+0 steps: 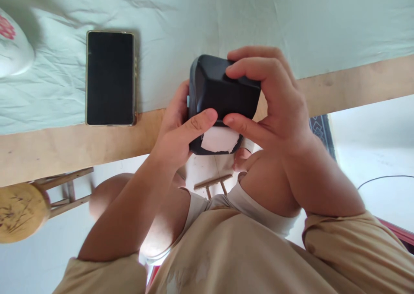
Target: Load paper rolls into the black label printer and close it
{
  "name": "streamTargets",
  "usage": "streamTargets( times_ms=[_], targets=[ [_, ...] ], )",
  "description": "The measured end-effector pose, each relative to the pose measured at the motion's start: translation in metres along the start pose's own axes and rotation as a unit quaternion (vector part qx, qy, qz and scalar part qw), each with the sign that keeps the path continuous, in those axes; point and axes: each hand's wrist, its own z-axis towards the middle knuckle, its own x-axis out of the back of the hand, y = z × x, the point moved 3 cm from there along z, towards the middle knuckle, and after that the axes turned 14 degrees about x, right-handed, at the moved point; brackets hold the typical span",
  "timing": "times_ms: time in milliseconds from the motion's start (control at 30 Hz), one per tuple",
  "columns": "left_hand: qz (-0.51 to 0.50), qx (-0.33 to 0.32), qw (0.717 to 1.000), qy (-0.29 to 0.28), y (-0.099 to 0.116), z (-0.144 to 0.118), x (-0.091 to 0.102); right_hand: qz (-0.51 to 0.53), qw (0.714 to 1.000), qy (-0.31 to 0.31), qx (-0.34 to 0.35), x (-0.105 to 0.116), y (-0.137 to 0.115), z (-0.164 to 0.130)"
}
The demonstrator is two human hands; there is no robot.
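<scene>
A black plastic device [223, 84], box-like with rounded corners, is held up in front of me at the table's near edge. A torn-edged white paper patch [220, 139] is on its lower part, and a small light-blue tab sticks out on its left side. My left hand [184, 125] grips the left side, thumb across the front and the other fingers mostly hidden behind. With my right hand [268, 95] I hold the right side, fingertips on the upper face and thumb near the seam above the white patch. What kind of device it is, I cannot tell.
A tablet-like black-screened device [110, 78] in a clear case lies on the pale green cloth [181, 22]. A white rounded object with a red flower [14, 43] stands at far left. Below the wooden table edge [355, 84] is a round yellow stool [22, 212].
</scene>
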Motion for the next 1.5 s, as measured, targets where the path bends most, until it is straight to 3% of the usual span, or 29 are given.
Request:
streamTargets(
  times_ms=[367,567,700,933,1100,1267,1500],
  targets=[
    [0.001,-0.013,1.0,-0.017,0.002,0.001,0.0,0.013,0.999,0.033,0.016,-0.003,-0.002,0.001],
    [0.024,0.007,0.999,0.025,0.001,0.002,0.0,0.003,0.999,0.029,0.026,-0.004,0.001,0.0],
    [0.023,-0.031,0.999,-0.003,0.001,0.002,-0.001,0.001,0.998,0.042,0.048,-0.004,-0.001,0.0],
    [0.021,-0.025,0.999,-0.005,0.0,0.003,0.002,-0.01,1.0,-0.019,-0.017,-0.002,-0.005,0.002],
    [0.018,-0.016,1.0,0.008,0.001,0.002,0.004,-0.024,0.999,-0.024,-0.017,-0.001,-0.006,0.004],
    [0.012,-0.03,0.999,-0.014,0.002,0.004,0.003,-0.027,0.999,-0.019,-0.006,-0.001,-0.009,0.006],
    [0.02,-0.045,0.999,0.015,0.001,0.002,0.001,-0.042,0.999,-0.027,-0.004,-0.002,-0.008,0.002]
  ],
)
